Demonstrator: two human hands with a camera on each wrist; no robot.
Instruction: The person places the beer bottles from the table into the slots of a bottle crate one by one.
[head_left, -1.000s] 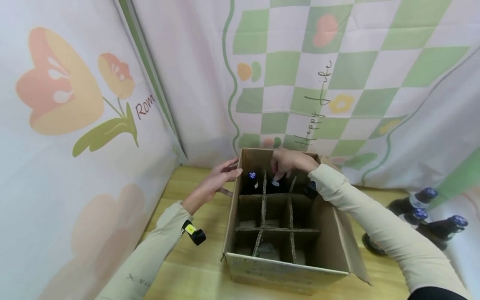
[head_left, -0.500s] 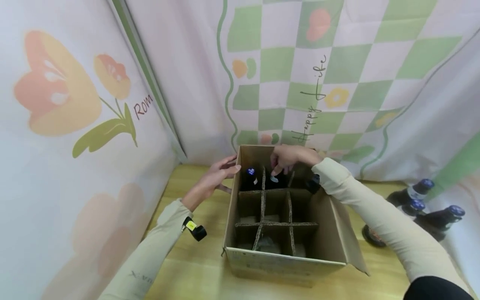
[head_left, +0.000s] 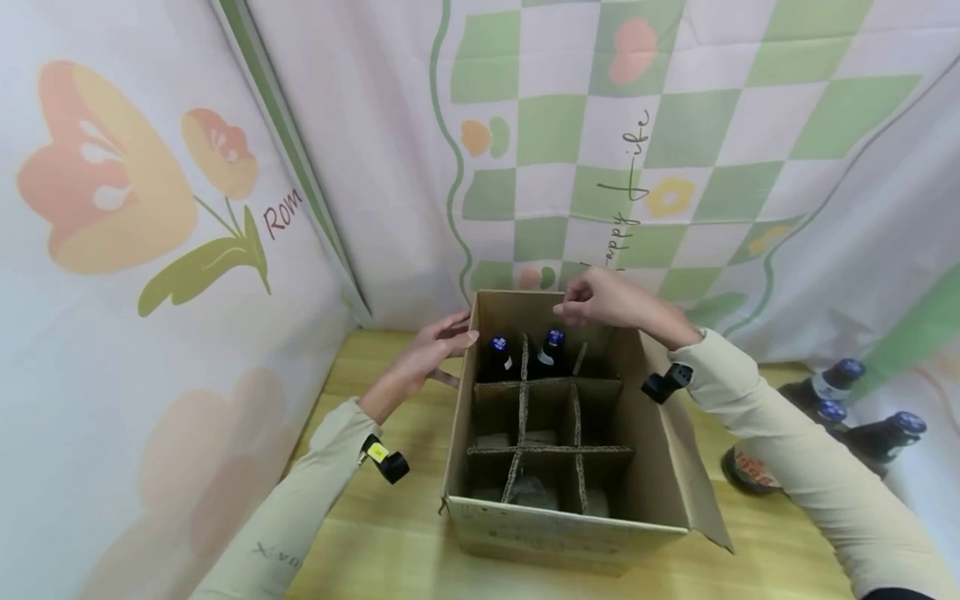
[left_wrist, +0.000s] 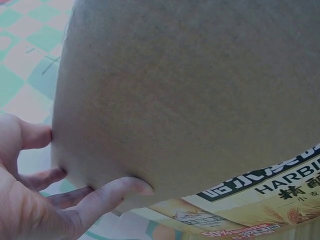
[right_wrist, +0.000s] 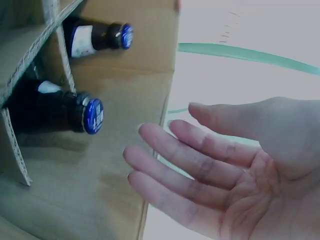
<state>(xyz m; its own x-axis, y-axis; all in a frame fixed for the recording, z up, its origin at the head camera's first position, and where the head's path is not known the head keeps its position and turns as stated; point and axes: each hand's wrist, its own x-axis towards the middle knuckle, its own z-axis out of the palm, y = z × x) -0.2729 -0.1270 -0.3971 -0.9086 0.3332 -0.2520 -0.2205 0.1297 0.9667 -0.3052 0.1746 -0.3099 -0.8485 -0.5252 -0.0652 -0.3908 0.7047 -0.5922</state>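
A cardboard beer carton (head_left: 555, 542) with upright dividers stands on the wooden table. Two dark bottles with blue caps sit in its far row: one bottle (head_left: 500, 360) in the left cell, another bottle (head_left: 551, 353) in the middle cell. My left hand (head_left: 420, 357) rests against the carton's far left corner, its fingertips pressing the brown cardboard (left_wrist: 175, 100) in the left wrist view. Above the far rim hovers my right hand (head_left: 618, 298), holding nothing. In the right wrist view its fingers (right_wrist: 185, 155) are spread and relaxed, apart from the nearest bottle cap (right_wrist: 94, 116).
Several more dark bottles (head_left: 885, 437) with blue caps stand on the table (head_left: 405, 517) to the right, partly behind the right sleeve. An open flap (head_left: 701, 492) sticks out at the carton's right side. A patterned curtain (head_left: 555, 125) hangs close behind.
My right hand has let go of the bottle in the far middle cell and risen up and to the right, uncovering its cap. The left hand has stayed at the carton's corner.
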